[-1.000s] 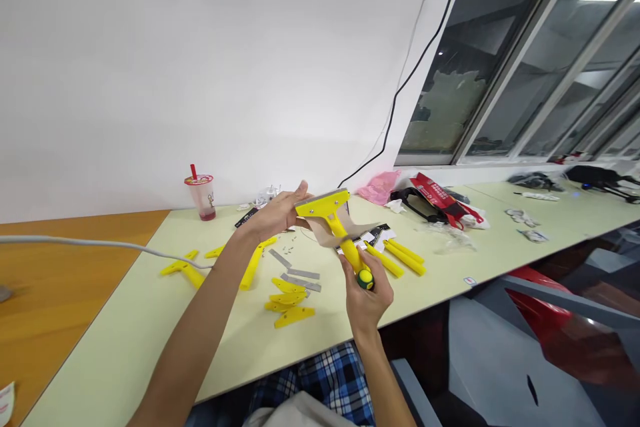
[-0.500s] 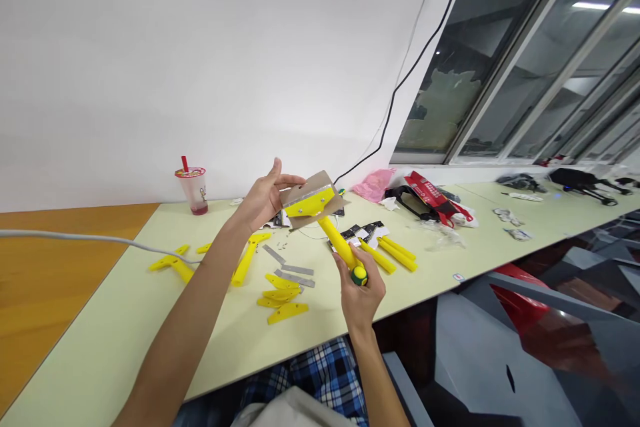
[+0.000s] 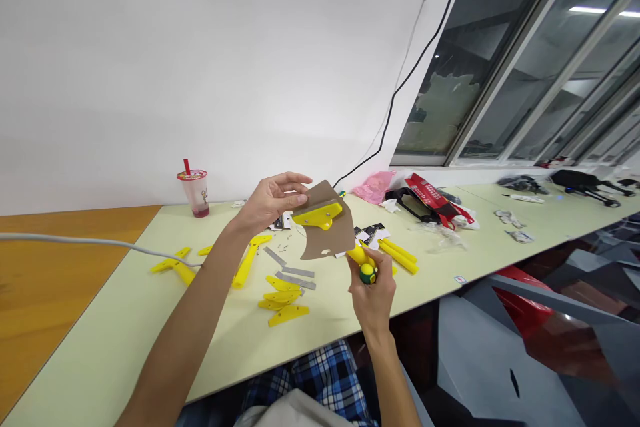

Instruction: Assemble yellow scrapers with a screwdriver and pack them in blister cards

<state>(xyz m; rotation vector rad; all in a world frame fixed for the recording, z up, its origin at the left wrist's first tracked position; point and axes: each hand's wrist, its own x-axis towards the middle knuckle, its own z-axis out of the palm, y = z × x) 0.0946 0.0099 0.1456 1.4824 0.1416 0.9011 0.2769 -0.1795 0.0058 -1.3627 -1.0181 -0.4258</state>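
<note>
My left hand point(image 3: 277, 200) pinches the upper left corner of a thin brown card point(image 3: 330, 240), held above the table. On the card's face shows a yellow scraper head point(image 3: 320, 215) with two screws and a grey strip along its top. My right hand point(image 3: 374, 290) is closed around the yellow scraper handle point(image 3: 359, 255) and a green-and-yellow screwdriver handle point(image 3: 368, 273). The card hides where handle and head meet. Below lie several yellow clamp plates point(image 3: 289, 315), grey metal blades point(image 3: 299, 272), tiny screws, and a yellow scraper handle point(image 3: 245, 267) with a crosspiece.
A drink cup point(image 3: 194, 193) with a red straw stands at the back left. A grey cable point(image 3: 100, 240) crosses the left side. Right of my hands lie yellow tubes point(image 3: 400, 255), a pink bag point(image 3: 375, 187) and a red package point(image 3: 434, 197). A black cable point(image 3: 393, 103) runs down the wall.
The brown card has swung down to face me more flatly, covering most of the handle. My right hand has shifted slightly right and down; my left fingers have closed nearer the card's corner.
</note>
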